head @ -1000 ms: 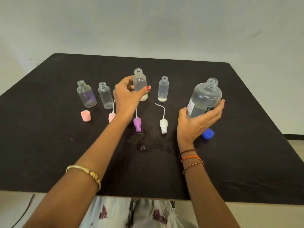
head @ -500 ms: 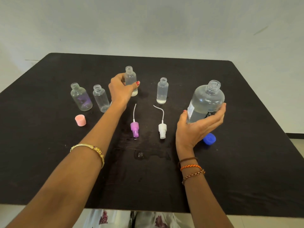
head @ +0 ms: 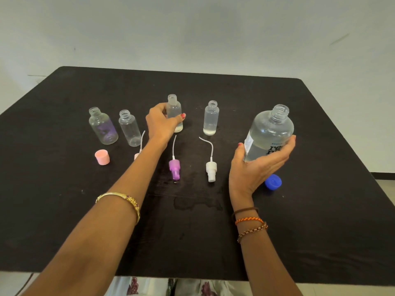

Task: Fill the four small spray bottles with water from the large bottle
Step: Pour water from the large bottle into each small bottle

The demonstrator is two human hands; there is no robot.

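Third small bottle back down in the row, large bottle raised and tilted

Since a second ago the left hand [head: 161,122] has carried the third small bottle [head: 174,113] back to the row; its fingers curl round that upright bottle, whose base looks to meet the dark surface [head: 64,210]. The right hand [head: 256,165] grips the large bottle [head: 270,133] as before, neck up, long axis leaning slightly right, near the blue cap [head: 273,182]. Two empty small bottles [head: 128,128] stand left, a fourth [head: 211,118] right, all necks up. The purple spray head [head: 174,168] and white spray head [head: 211,169] lie flat, tubes pointing away; a pink cap [head: 102,157] sits left.
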